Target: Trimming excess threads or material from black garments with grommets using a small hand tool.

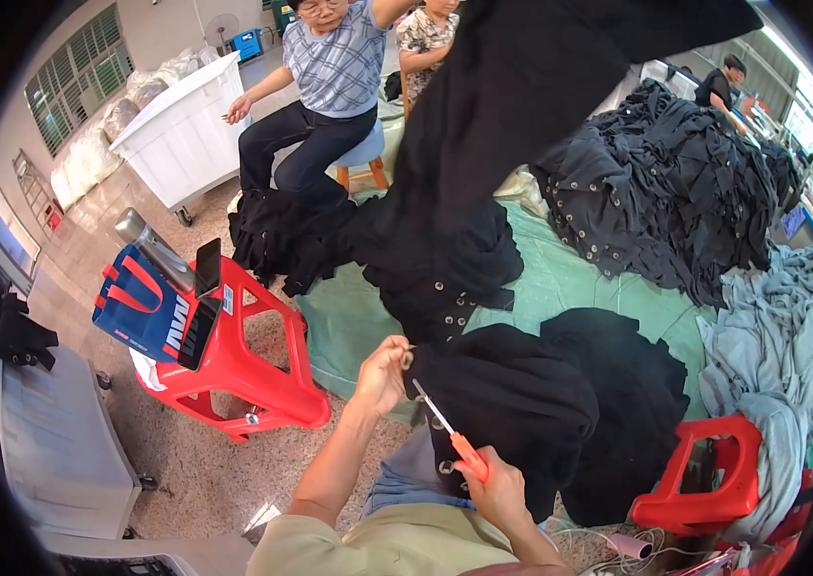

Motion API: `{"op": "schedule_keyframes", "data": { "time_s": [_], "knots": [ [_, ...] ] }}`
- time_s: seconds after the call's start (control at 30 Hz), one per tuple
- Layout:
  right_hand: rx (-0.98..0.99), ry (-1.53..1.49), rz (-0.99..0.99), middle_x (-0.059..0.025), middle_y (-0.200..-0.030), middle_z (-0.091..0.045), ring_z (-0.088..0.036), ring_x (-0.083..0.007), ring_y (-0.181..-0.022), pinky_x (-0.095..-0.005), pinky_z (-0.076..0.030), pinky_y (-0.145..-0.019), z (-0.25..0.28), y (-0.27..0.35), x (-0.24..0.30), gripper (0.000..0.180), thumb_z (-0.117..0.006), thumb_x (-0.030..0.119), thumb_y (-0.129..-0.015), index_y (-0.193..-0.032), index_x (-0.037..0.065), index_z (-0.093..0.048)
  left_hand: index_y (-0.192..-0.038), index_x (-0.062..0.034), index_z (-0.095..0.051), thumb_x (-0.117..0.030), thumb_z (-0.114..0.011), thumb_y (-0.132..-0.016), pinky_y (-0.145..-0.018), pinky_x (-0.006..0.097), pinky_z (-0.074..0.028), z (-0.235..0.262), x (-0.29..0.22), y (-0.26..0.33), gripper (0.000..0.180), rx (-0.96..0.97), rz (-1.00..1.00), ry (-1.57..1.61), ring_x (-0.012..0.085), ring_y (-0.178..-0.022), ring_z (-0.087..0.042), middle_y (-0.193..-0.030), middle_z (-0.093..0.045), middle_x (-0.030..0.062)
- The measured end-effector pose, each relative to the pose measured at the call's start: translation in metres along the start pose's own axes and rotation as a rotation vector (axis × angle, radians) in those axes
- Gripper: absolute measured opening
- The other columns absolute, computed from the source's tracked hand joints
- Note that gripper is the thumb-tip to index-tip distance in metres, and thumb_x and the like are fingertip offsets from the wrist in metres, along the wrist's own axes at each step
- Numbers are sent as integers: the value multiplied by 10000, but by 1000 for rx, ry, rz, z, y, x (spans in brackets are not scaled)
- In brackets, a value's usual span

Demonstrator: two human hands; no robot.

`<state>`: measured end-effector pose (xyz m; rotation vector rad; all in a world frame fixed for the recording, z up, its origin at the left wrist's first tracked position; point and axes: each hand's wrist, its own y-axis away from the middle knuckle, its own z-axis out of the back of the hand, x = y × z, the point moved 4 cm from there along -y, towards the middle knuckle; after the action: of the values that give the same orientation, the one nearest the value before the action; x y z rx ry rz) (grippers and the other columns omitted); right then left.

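Note:
My left hand [384, 376] is closed, its fingertips pinching the edge of a black garment [512, 403] beside a small round metal ring. The garment is spread over my lap, with more metal rings along its edge. In my right hand [499, 492] is an orange-handled tool [464, 449] with a long, thin metal shaft; its exact kind is unclear. Its tip points up and left over the cloth, a short way from my left fingers. Another dark garment [632, 413] lies just right of the one I hold.
A red stool [272, 408] at left carries a blue bag [142, 312], a steel flask [152, 245] and phones. A seated co-worker [334, 72] faces me; a black cloth [521, 86] hangs in the air. Black garments [656, 182] and grey garments [776, 336] are heaped at right, near another red stool [685, 514].

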<state>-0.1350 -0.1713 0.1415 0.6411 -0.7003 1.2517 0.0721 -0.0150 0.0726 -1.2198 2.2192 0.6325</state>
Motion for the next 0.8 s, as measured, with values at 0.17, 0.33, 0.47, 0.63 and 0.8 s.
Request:
{"op": "schedule_keyframes", "data": {
  "time_s": [0.17,0.33,0.47,0.63,0.8],
  "knots": [
    [-80,49,-30,-178,-634,-597,-609,-403,-635,-447,-467,-538,-6,-7,-7,302,-667,335,-842,-904,53,-582,-968,-97,-550,-81,-517,-859,-785,351,-508,27,10,-13,115,-252,-17,33,192,-837,-605,-869,-600,34],
    [-151,-76,-25,-166,-717,-618,-613,-389,-686,-431,-476,-576,5,3,-9,279,-661,303,-849,-953,57,-581,-953,-108,-581,-119,-506,-938,-861,337,-482,10,34,-4,77,-138,106,8,155,-922,-585,-943,-596,-4],
    [-198,-79,-113,-171,-710,-609,-609,-394,-694,-419,-471,-575,17,15,-18,273,-668,281,-845,-964,55,-572,-942,-102,-575,-69,-573,-895,-835,294,-471,35,53,1,57,-113,50,-322,127,-898,-571,-941,-581,-13],
    [-272,-77,-183,-181,-757,-626,-618,-398,-730,-421,-487,-584,21,26,-37,264,-702,279,-819,-964,81,-604,-1078,-85,-541,-148,-598,-869,-862,352,-468,38,32,-9,225,-243,34,7,187,-928,-573,-961,-594,40],
    [-233,-121,-260,-185,-738,-610,-607,-381,-675,-372,-475,-589,29,24,-31,262,-680,235,-846,-1000,44,-588,-1217,-153,-498,-457,-608,-867,-884,389,-386,21,61,-3,476,-149,344,-180,181,-1027,-530,-1153,-588,45]
  ]
}}
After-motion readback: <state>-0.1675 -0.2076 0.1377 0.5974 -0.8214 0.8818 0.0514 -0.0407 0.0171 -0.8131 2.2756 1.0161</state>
